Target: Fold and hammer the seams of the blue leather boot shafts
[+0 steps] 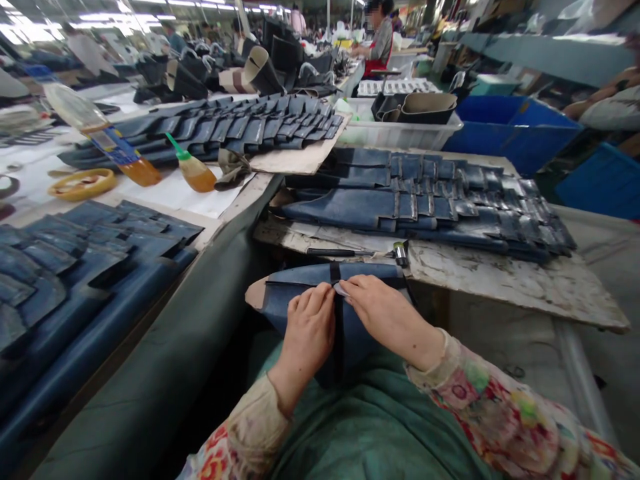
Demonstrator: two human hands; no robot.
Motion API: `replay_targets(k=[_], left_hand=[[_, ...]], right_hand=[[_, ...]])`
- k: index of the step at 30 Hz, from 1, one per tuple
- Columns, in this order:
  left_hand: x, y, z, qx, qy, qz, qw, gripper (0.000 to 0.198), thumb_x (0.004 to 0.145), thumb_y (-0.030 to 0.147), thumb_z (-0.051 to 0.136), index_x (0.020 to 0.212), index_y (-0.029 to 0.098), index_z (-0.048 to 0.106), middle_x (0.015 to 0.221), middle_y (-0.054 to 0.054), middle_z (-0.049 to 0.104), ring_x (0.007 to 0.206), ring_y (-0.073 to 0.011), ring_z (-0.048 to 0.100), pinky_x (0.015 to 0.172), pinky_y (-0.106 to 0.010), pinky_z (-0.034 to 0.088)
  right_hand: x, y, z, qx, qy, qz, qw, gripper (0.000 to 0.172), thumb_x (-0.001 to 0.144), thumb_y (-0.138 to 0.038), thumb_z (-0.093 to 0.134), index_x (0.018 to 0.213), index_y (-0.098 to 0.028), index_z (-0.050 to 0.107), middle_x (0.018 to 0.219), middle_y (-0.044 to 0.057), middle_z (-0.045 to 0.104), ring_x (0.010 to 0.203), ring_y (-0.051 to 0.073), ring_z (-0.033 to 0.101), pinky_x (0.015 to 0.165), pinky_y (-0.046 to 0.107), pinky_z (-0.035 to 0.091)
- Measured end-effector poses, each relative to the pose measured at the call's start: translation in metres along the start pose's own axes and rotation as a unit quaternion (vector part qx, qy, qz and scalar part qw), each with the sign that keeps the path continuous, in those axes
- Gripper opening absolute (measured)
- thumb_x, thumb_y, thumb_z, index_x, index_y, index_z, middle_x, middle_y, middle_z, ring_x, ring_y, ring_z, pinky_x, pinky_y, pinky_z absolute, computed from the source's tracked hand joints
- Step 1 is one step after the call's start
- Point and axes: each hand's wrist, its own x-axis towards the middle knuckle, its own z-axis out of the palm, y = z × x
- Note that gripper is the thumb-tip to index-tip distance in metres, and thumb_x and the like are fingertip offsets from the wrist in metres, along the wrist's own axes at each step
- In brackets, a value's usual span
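Observation:
A blue leather piece [285,297] with a tan pointed end lies in front of me over my green apron. A black strip [340,347] crosses it, and a thin dark line runs along its upper part. My left hand [309,327] is closed, its bent fingers pressing the leather edge beside the strip. My right hand [385,313] comes in from the other side with fingers pinched together at the strip. A small whitish piece [341,289] shows at its fingertips; its kind is unclear. Just beyond lies a hammer [400,253] with a dark handle.
Overlapping blue leather pieces [345,207] cover the board [500,277] ahead. More stacks lie left [100,267] and behind. A glue bottle [197,172], a larger bottle [120,150] and a yellow tape roll [83,183] are left. Blue bins [505,127] stand right; people work farther back.

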Motion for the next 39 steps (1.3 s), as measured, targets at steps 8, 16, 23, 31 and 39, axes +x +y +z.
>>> replay_targets(k=[8,16,23,31,39], left_hand=[[0.002,0.0,0.0,0.003,0.0,0.018,1.0,0.031,0.088,0.015,0.042,0.117,0.014,0.053,0.124,-0.009,0.058,0.107,-0.0213,0.052,0.088,-0.035,0.037],[0.011,0.002,-0.01,-0.018,-0.032,-0.01,0.999,0.026,0.089,0.019,0.042,0.111,0.019,0.056,0.127,-0.006,0.056,0.104,-0.0207,0.052,0.083,-0.036,0.038],[0.002,0.001,-0.005,-0.022,-0.002,0.005,1.0,0.03,0.089,0.021,0.043,0.116,0.019,0.055,0.132,-0.005,0.053,0.107,-0.0205,0.05,0.086,-0.036,0.038],[-0.003,-0.008,-0.004,-0.023,0.011,0.016,1.0,0.032,0.091,0.021,0.04,0.12,0.02,0.054,0.127,-0.005,0.057,0.107,-0.0194,0.051,0.087,-0.035,0.039],[0.001,-0.019,-0.004,0.012,0.044,-0.013,0.999,0.03,0.09,0.022,0.043,0.116,0.019,0.057,0.117,-0.008,0.06,0.101,-0.0212,0.054,0.083,-0.035,0.043]], right_hand=[[0.009,-0.003,-0.005,-0.031,-0.039,0.016,0.999,0.028,0.091,-0.015,0.042,0.113,-0.014,0.059,0.103,0.01,0.061,0.093,0.021,0.056,0.082,0.033,0.048],[0.018,-0.013,-0.003,-0.113,-0.055,0.02,0.992,0.034,0.087,-0.011,0.045,0.12,-0.011,0.054,0.104,0.012,0.06,0.094,0.023,0.054,0.077,0.033,0.051],[0.017,0.004,0.009,-0.063,0.023,-0.008,0.998,0.035,0.089,-0.011,0.042,0.122,-0.01,0.054,0.12,0.011,0.058,0.109,0.023,0.049,0.093,0.035,0.045],[0.003,0.027,0.009,0.032,0.106,-0.032,0.993,0.027,0.087,-0.014,0.049,0.11,-0.013,0.063,0.112,0.008,0.063,0.105,0.022,0.053,0.096,0.039,0.043],[0.004,0.009,-0.02,0.042,0.128,-0.101,0.986,0.03,0.089,-0.016,0.048,0.116,-0.015,0.06,0.117,0.007,0.06,0.108,0.02,0.051,0.098,0.039,0.042]])
